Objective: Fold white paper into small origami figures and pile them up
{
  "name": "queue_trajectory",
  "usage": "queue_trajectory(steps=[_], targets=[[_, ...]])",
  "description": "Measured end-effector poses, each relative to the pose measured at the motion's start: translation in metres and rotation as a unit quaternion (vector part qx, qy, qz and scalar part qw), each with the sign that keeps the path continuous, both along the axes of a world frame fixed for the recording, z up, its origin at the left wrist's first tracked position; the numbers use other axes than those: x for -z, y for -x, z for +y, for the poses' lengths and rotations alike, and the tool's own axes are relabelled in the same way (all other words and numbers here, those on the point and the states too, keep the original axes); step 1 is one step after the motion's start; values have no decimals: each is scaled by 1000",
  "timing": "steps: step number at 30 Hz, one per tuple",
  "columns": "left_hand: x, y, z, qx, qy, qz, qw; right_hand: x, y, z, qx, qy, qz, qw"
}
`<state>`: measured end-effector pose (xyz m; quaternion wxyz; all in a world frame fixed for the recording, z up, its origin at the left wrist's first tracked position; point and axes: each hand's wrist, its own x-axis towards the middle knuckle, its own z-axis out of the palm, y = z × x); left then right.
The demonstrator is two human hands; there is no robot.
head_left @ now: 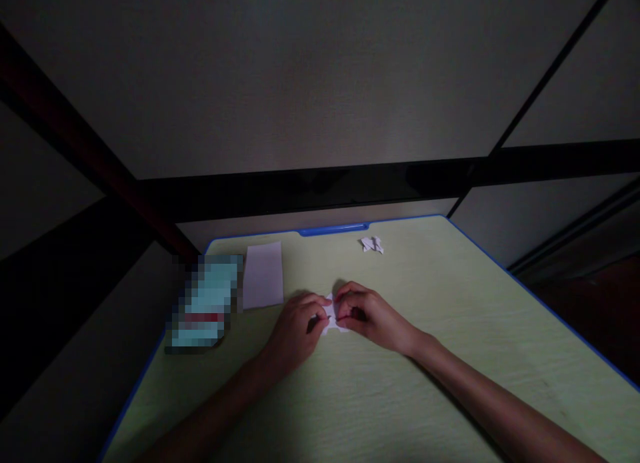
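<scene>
Fingers curled nearly together, our left hand (pixel 299 324) and right hand (pixel 373 315) pinch opposite sides of the small white folded paper (pixel 331 310) between them on the pale-green, blue-edged tabletop (pixel 445 286); if we pull unevenly, it could tear.

A pale green, wood-grained table (pixel 480 290) with blue trim (pixel 335 230) stands in dim light before grey panels (pixel 310 83), which a glossy black band (pixel 280 191) crosses horizontally, while a dark reddish surface (pixel 613 303) shows at far right.
</scene>
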<state>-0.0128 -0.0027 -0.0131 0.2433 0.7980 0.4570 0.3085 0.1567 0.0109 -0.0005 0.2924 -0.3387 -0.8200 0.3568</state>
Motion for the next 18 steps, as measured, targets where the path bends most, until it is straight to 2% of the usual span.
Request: queue_trajectory(steps=[18], targets=[[0,-1,-1,11,-12,5,1000,2,4,-2,30,-7,12,999]])
